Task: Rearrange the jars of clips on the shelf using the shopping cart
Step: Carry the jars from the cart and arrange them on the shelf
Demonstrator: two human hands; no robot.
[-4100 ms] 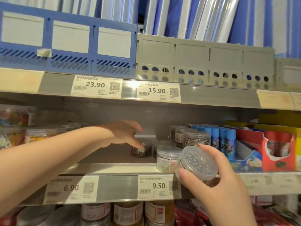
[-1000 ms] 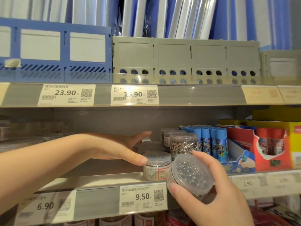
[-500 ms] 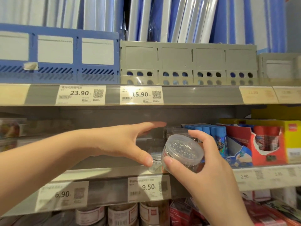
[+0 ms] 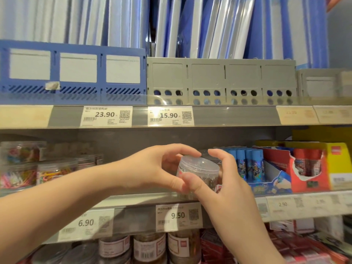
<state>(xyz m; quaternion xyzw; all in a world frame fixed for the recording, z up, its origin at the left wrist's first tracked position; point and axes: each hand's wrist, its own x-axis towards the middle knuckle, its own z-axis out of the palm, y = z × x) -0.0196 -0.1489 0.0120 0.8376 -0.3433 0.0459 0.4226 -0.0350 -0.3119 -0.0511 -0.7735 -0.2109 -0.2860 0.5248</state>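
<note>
A small clear plastic jar of metal clips [image 4: 200, 168] with a clear lid sits upright just above the front of the middle shelf [image 4: 137, 199]. Both hands are round it. My left hand [image 4: 162, 168] curls over it from the left, thumb at its lower front and fingers arched over the lid. My right hand [image 4: 226, 180] grips it from the right, thumb on its front and fingers behind. The jars behind it are mostly hidden by the hands. No shopping cart is in view.
Jars of coloured clips [image 4: 53, 172] stand at the shelf's left. Blue glue sticks [image 4: 247, 164] in a display box and a red box [image 4: 304, 168] stand close on the right. More jars [image 4: 148, 248] fill the shelf below. File holders [image 4: 219, 80] line the shelf above.
My right hand has brought the jar up from a tilt to upright at the shelf front. My left hand has closed over it from the left.
</note>
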